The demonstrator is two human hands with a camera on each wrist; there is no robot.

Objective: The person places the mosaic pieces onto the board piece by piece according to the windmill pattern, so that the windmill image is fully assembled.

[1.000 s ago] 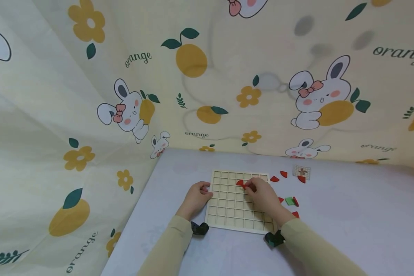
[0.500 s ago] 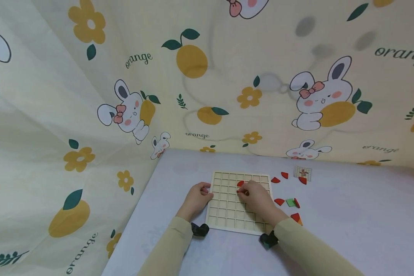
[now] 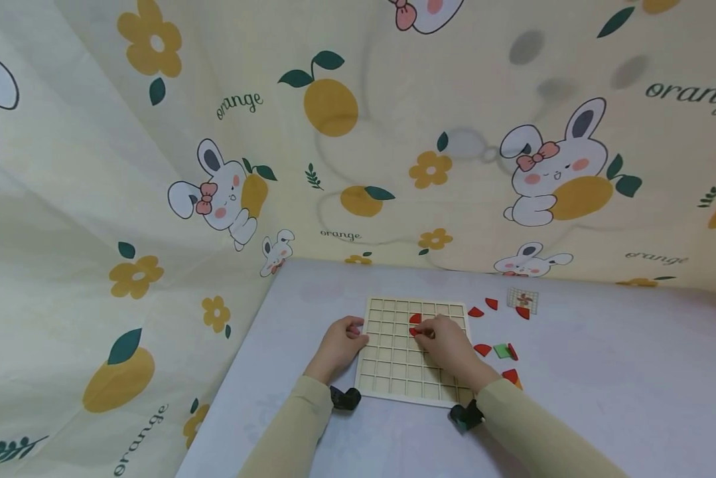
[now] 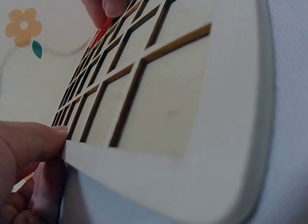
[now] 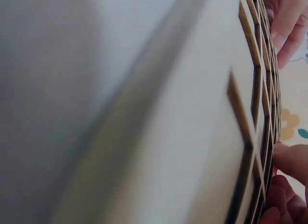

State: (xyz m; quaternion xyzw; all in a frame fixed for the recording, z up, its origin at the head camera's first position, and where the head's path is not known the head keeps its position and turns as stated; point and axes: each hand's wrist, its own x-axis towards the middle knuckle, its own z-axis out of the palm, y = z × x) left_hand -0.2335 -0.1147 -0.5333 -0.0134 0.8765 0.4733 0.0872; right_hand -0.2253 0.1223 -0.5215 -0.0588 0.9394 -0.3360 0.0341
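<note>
A pale wooden grid board [image 3: 387,385] lies flat with square recesses. My left hand [image 3: 336,345] grips its left edge; in the left wrist view the thumb [image 4: 43,137] rests at the rim, with the other fingers curled beside and below. A red quarter-circle tile [image 3: 415,318] sits in a cell of an upper row. Just below it, my right hand [image 3: 447,342] pinches another red tile [image 3: 413,331] down at the grid, its near side hidden by the fingertips. The left wrist view shows this red tile [image 4: 100,33] under the right fingers.
Right of the board lie several loose red tiles [image 3: 482,350], a green tile [image 3: 502,350] and a red-and-orange piece [image 3: 512,377]. A small pattern card [image 3: 527,299] with a red tile [image 3: 522,312] over its edge lies at the back right. A printed cloth [image 3: 381,146] hangs behind the table.
My right hand has moved toward me and slightly left with its red tile, from beside the upper tile to just below it. The left hand stays at the board's edge.
</note>
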